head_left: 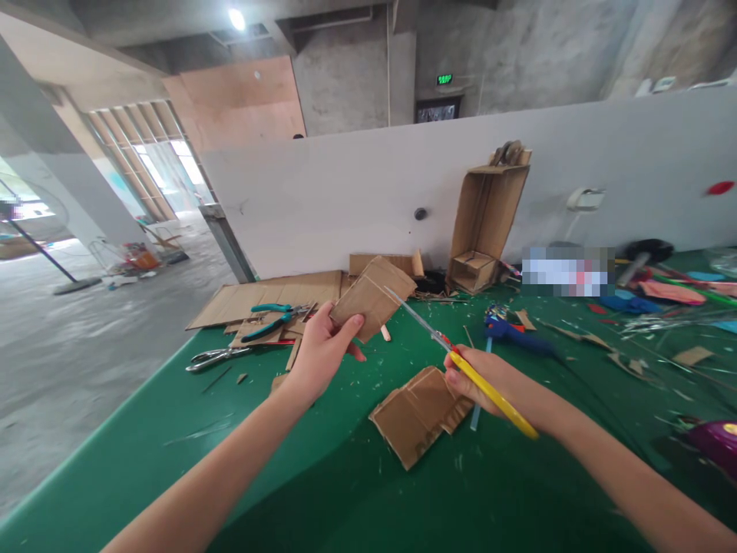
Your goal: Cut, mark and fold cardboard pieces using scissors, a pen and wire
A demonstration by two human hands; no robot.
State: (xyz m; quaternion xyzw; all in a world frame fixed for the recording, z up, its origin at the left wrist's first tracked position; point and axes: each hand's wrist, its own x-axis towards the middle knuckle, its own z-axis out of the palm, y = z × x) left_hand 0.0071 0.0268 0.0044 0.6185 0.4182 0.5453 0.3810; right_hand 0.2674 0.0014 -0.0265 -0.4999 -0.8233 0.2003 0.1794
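Note:
My left hand pinches a piece of cardboard between thumb and fingers, holding it above the table. My right hand grips a pair of yellow-handled scissors. Their blades point up and left and meet the right edge of the cardboard; whether they are apart cannot be made out. Below, a second brown cardboard piece with creases and dark print lies on the green table, partly under my right hand.
Blue-handled pliers and metal pliers lie left among cardboard scraps. A tall cardboard box leans against the white partition. Rightward are a blue glue gun, a clear glue stick and a purple object.

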